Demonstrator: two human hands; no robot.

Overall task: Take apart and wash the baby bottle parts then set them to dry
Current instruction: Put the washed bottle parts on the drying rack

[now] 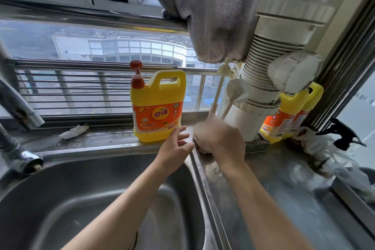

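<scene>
Two hands reach: left hand (176,146) spread open, empty; right hand (225,140) grips a blurred pale object (199,134).

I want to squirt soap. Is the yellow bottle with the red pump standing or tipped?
Upright: the dish soap bottle rests on its base, pump on top.

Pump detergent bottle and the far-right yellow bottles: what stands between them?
Head view: the white drain pipe and pale brushes leaning beside it stand between the pump detergent bottle and the yellow bottles, with the blurred right hand just in front.
</scene>
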